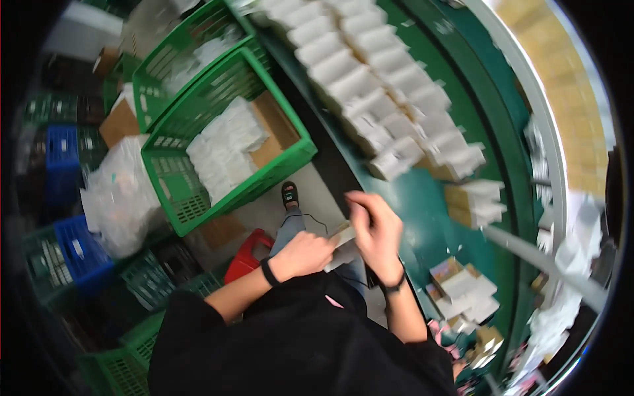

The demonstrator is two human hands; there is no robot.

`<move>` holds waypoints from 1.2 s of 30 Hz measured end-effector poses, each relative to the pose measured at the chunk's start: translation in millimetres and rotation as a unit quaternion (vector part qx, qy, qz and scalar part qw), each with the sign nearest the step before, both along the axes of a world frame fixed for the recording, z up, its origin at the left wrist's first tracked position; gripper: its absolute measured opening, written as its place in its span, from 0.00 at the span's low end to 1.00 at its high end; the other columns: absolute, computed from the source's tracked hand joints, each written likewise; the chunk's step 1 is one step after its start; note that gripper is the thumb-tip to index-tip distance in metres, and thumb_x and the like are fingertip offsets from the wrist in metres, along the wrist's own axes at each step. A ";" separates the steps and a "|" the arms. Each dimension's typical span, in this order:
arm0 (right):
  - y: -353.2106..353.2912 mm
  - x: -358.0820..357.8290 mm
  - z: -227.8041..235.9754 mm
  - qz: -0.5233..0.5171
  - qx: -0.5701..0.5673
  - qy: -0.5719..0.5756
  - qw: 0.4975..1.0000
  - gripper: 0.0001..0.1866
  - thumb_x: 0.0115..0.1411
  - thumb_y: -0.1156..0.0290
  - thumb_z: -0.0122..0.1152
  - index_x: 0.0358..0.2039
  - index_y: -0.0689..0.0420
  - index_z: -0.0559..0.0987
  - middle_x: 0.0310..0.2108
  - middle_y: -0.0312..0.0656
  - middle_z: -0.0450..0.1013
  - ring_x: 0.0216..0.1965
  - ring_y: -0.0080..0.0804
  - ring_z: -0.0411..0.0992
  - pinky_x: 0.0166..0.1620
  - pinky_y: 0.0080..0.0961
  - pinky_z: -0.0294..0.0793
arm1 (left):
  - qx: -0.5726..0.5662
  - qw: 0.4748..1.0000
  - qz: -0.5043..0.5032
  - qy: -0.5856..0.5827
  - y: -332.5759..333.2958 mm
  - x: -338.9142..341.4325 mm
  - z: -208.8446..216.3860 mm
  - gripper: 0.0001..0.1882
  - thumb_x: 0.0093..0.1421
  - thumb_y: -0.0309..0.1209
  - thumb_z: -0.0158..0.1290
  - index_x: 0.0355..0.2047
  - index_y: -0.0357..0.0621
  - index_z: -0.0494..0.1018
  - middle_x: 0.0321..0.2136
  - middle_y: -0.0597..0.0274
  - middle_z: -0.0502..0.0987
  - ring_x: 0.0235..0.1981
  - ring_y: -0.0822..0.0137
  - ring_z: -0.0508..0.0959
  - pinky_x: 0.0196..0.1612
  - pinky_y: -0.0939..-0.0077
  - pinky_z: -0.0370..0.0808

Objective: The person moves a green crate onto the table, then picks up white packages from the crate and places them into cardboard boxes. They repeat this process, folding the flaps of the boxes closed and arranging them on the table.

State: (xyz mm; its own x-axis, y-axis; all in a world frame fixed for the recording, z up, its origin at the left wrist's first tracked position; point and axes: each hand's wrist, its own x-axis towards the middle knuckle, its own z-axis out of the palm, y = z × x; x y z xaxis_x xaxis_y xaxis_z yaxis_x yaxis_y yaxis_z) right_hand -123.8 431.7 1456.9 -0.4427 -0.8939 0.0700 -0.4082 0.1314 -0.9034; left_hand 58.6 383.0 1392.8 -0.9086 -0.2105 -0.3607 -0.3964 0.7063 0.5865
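My left hand [307, 253] is closed on a small carton [340, 246], white with a brown cardboard part, held in front of my body. Just right of it, above the table's near edge, is my right hand [378, 234]. Its fingers are loosely bent and the thumb stands apart from them; I see nothing in it. Some motion blur softens this hand. Beyond the hands, long rows of white open-flapped cartons [360, 82] stand on the green table [422, 218].
On the left, a green crate [290, 148] holds white wrapped packs [228, 142] and cardboard. A red object [247, 256] stands by my leg. Flattened cartons [465, 290] lie right on the table, near a metal bar [541, 257]. Blue crates [82, 247] and a plastic bag [122, 191] are farther left.
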 end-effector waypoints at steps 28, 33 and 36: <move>-418.3 247.8 -473.2 0.298 0.362 0.362 0.805 0.31 0.50 0.56 0.77 0.46 0.64 0.75 0.52 0.53 0.71 0.53 0.57 0.73 0.51 0.45 0.78 | 0.158 0.858 0.489 -0.002 -109.2 353.1 -119.7 0.25 0.63 0.32 0.50 0.61 0.39 0.71 0.23 0.44 0.80 0.24 0.41 0.80 0.30 0.45 0.78; -378.4 190.9 -295.2 0.231 0.297 0.189 0.907 0.30 0.50 0.59 0.76 0.47 0.63 0.75 0.45 0.54 0.77 0.49 0.56 0.77 0.50 0.42 0.79 | 0.099 0.920 0.378 0.028 -111.3 302.9 -82.5 0.24 0.63 0.32 0.50 0.59 0.39 0.71 0.23 0.43 0.79 0.24 0.40 0.80 0.30 0.44 0.78; -291.4 137.8 -155.9 0.199 0.132 0.001 0.971 0.30 0.52 0.59 0.75 0.49 0.64 0.75 0.38 0.53 0.79 0.39 0.46 0.79 0.45 0.38 0.80 | 0.073 0.951 0.298 0.035 -108.3 255.0 -60.5 0.24 0.63 0.31 0.51 0.59 0.39 0.71 0.23 0.41 0.79 0.25 0.40 0.80 0.31 0.43 0.78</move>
